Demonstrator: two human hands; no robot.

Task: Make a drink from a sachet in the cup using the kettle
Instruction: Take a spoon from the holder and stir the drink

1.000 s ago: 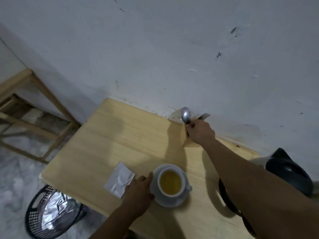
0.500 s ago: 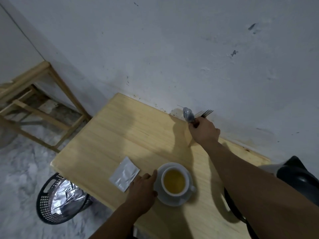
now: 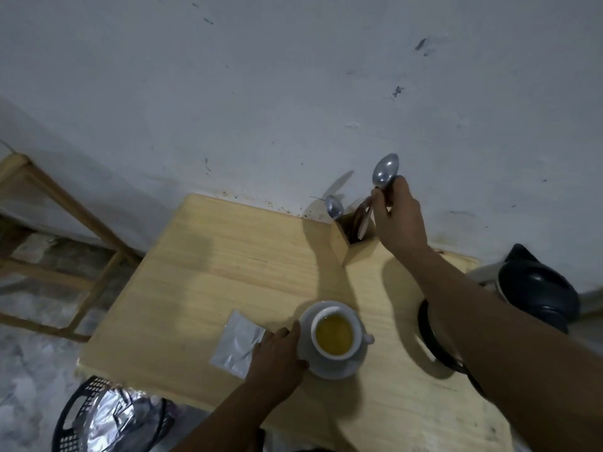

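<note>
We've got our right hand up at one o'clock, fingers pinched round the neck of a metal spoon, bowl pointing up, just above the wooden cutlery holder. A second spoon stands in that holder. The spoon in our grip looks light, stiff and smooth, so we judge a pinch high on the handle, away from the bowl, gives the best control for stirring.

Down at six o'clock sits the cup on its saucer, full of yellow liquid near the brim. That's the fragile piece: ceramic, probably hot, quick to slop. Our left hand lies flat with fingers loosely spread, thumb touching the saucer rim at the cup's nine o'clock, steadying it. The silver sachet lies flat just left of that hand, thin and crinkly. The kettle waits at three o'clock, its black base ring partly under our forearm.
</note>
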